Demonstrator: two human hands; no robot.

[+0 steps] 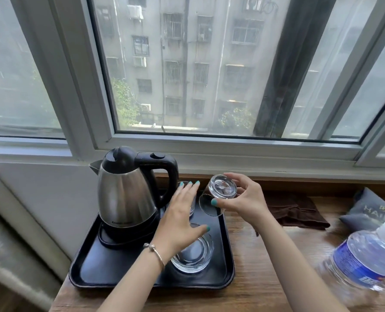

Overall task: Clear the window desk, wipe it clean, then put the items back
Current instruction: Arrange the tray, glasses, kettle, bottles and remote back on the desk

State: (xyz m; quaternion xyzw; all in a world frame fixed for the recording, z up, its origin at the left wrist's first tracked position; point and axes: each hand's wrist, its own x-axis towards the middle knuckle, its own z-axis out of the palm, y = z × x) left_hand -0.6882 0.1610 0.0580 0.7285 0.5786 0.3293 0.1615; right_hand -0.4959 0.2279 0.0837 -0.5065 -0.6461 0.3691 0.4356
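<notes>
The right hand [243,199] pinches a tilted tumbler [218,194] by its base, held above the far edge of the black tray [92,262] on the table [265,278], so the smooth glass could slip from that grip and drop. The left hand [182,219], fingers spread and holding nothing, hovers over a second glass [192,208] by the kettle [126,190], which a careless sweep could knock.

Soft daylight through window [187,64]; bottle [367,260] blurred; edges warped.

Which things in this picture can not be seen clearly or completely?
Head view only:
- Water bottle: motion-blurred, label unreadable, cut by the right edge.
- Grey pouch: cut by the right edge, text partly lost.
- Second glass: mostly behind the left hand.
- Kettle brand print: too small.
</notes>
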